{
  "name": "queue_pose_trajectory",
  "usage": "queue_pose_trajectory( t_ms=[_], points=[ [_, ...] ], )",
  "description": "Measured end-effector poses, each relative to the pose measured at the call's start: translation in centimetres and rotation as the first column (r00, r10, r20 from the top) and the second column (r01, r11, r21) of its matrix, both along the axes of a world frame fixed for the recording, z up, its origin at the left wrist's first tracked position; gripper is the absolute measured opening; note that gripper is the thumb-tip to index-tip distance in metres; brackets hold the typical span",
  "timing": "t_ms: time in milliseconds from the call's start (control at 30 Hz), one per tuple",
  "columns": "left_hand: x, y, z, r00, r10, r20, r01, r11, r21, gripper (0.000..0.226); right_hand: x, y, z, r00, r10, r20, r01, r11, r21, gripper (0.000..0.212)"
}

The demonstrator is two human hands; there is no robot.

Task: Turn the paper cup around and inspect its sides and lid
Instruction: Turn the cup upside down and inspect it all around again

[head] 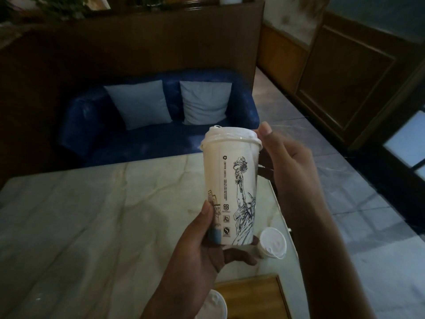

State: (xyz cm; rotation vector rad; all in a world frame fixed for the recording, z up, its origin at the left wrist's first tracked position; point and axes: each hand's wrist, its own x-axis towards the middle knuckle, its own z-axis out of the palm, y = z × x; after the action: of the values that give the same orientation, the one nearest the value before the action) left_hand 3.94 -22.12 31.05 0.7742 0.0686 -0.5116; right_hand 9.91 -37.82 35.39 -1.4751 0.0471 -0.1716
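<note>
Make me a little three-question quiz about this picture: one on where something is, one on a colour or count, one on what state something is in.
1. Where is the second, smaller cup?
A. On the sofa
B. On the table, near its right edge
C. On the floor

2. How many pillows lean on the blue sofa?
A. One
B. Two
C. Four

3. How is the paper cup with the statue drawing being kept up?
A. Standing on the table alone
B. Lying on its side
C. Held in the air by both hands

Answers:
1. B, it stands on the marble table just right of the held cup's base.
2. B, one pillow and another sit side by side.
3. C, the left hand grips its base and the right hand touches it near the lid.
</note>
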Motion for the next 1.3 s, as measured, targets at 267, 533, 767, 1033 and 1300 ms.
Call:
queue_pose_trajectory(
  t_ms=[267, 533, 767, 1033, 1300],
  points=[
    [-0.1, 0.2, -0.2, 0.999, -0.002, 0.041, 0.0, 0.999, 0.048, 0.054, -0.1, 0.1, -0.1, 1.0, -0.003, -0.028, 0.003, 1.0, 0.002, 0.048],
    [-0.2, 0.3, -0.3, 1.0, 0.011, 0.002, -0.012, 0.997, 0.071, 0.077, -0.2, 0.0, -0.2, 0.999, -0.001, -0.047, 0.001, 1.0, 0.009, 0.05],
    [-0.4, 0.4, -0.5, 1.0, 0.009, 0.012, -0.01, 0.998, 0.054, 0.066, -0.3, -0.1, -0.3, 0.999, -0.003, -0.046, 0.004, 1.0, 0.005, 0.043],
    [-0.5, 0.2, -0.6, 0.999, 0.014, 0.037, -0.019, 0.991, 0.134, 0.062, -0.2, -0.2, -0.6, 0.998, 0.026, -0.048, -0.027, 0.999, -0.023, 0.028],
    [-0.7, 0.4, -0.5, 0.997, 0.053, 0.056, -0.062, 0.982, 0.176, 0.088, 0.0, -0.4, -1.2, 0.999, 0.008, -0.05, -0.01, 0.999, -0.047, 0.026]
  ],
)
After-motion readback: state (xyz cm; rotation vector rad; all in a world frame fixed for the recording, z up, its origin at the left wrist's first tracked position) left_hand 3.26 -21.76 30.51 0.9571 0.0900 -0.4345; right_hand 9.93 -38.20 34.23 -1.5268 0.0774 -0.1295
